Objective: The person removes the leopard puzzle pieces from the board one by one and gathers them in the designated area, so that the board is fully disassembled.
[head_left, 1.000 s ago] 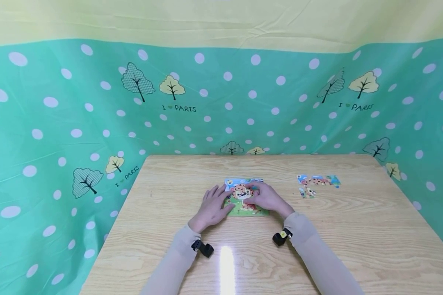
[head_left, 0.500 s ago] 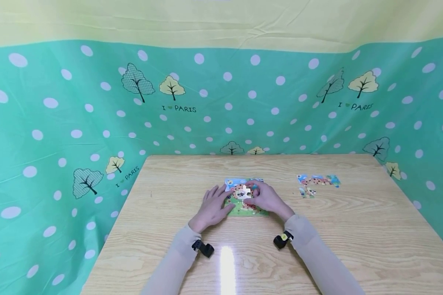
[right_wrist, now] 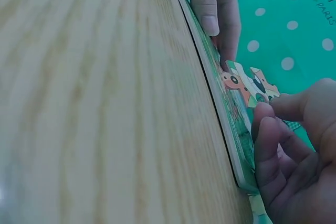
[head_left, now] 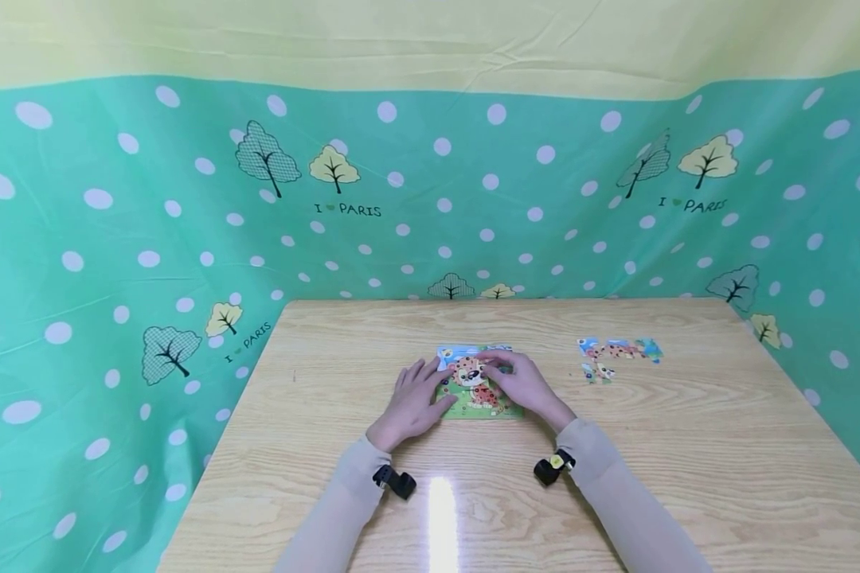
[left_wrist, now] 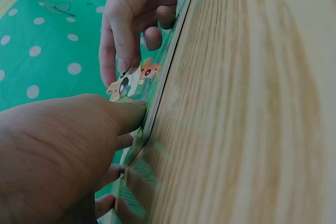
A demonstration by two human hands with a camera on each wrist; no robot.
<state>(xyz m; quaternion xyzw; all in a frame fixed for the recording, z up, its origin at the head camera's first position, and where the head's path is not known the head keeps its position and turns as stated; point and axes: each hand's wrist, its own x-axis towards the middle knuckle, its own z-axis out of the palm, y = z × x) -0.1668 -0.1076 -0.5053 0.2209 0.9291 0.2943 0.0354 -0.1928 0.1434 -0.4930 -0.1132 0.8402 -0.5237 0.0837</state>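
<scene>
A jigsaw puzzle board with a spotted cartoon leopard on green and blue lies flat at the table's middle. My left hand rests along its left side, fingers spread and touching the edge and surface. With thumb and fingertips my right hand pinches a jigsaw piece showing part of the leopard's face. Tilted, that piece stands up from the board in both wrist views. The right fingers cover the board's upper right part.
Several loose jigsaw pieces lie to the right of the board, partly joined in a row, with a smaller cluster below them. Behind the wooden table hangs a green dotted curtain.
My right hand has shifted slightly right, and the piece in it has changed tilt: its face caught a pale glare half a second ago. The left hand has stayed put.
</scene>
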